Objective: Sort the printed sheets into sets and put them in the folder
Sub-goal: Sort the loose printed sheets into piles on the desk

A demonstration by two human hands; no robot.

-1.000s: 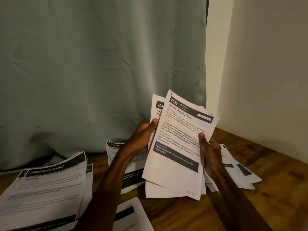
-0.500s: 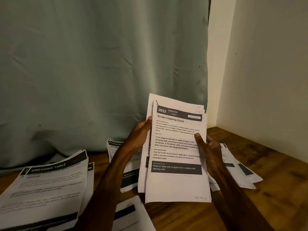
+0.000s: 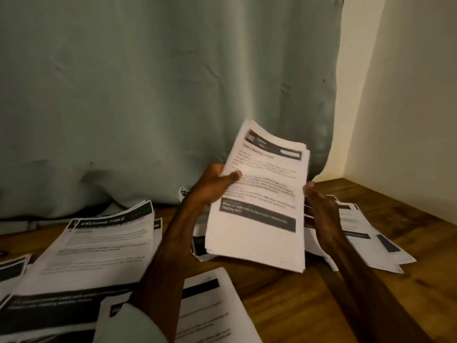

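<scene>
Two hands up on one thick stack of printed sheets point(image 3: 259, 206), held tilted above the wooden table point(image 3: 408, 219), right of the middle, in front of the grey-green curtain point(image 3: 148, 95). Got the left hand point(image 3: 212, 186) gripping the stack's left edge, thumb flat across the front page, other fingers tucked behind the paper. Then the right hand point(image 3: 319, 206) pressed up against the right edge, thumb pointing up just beside it, fingers hidden behind the stack, so can't tell about a real pinch on that side. Top page pretty blurry, dark header bar up top and another dark band lower down, heading something like "Cleaning". Plenty more paper lying flat on the table: big pile point(image 3: 99, 251) on the left with "DRESSING TABLE" in its header, well apart from the held stack; few more sheets point(image 3: 12, 268) poking in at the far left edge; single sheet point(image 3: 210, 313) near the bottom of the view, partly covered by the left forearm; fanned-out bunch point(image 3: 366, 233) on the right, just behind and below the right hand. Small corner of one more pile point(image 3: 183, 193) peeking out behind the left wrist, by the curtain hem. Pale green sleeve point(image 3: 131, 325) at the bottom on the left arm. Cream wall point(image 3: 408, 95) on the right, meeting the table in the corner.
</scene>
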